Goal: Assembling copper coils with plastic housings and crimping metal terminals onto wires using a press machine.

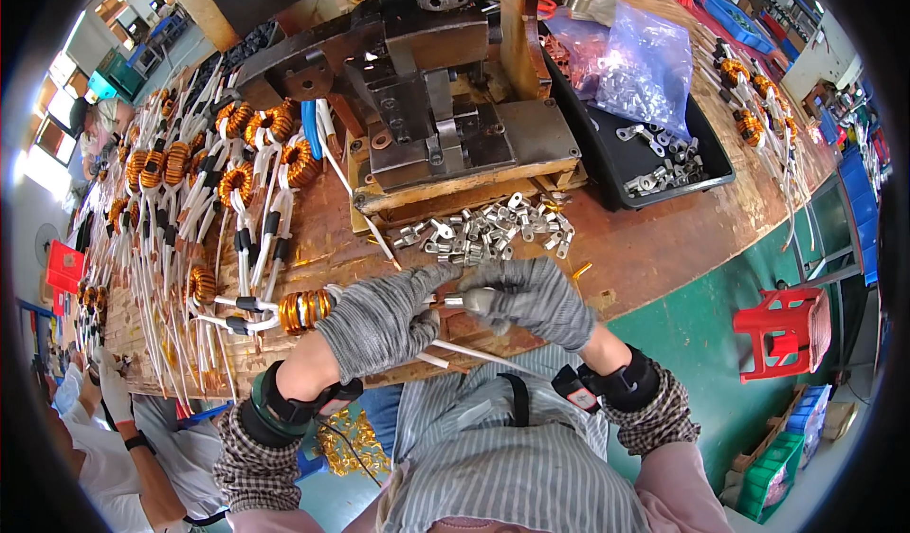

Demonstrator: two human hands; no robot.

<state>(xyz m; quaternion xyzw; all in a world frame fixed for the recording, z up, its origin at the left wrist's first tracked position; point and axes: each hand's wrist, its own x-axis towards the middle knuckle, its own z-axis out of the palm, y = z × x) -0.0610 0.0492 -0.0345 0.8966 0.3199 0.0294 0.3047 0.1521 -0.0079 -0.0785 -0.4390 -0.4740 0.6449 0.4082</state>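
Both my hands wear grey knit gloves and meet above the table's near edge. My left hand (384,320) is closed round the wire leads of a copper-wound ring coil (303,312), which sticks out on its left side. Between thumb and fingers, my right hand (531,301) pinches a small silver cable lug (453,301). The lug is at the bare copper wire end that comes out of my left hand; whether the wire is inside it I cannot tell. A white wire (488,353) runs below both hands. Just beyond them lies a pile of loose lugs (488,230).
A metal press (441,126) stands behind the pile. Right of it, a black tray (654,192) holds lugs and a plastic bag (645,64). Many wired coils (175,163) cover the left of the table; more lie far right. A red stool (782,334) stands right; a co-worker sits left.
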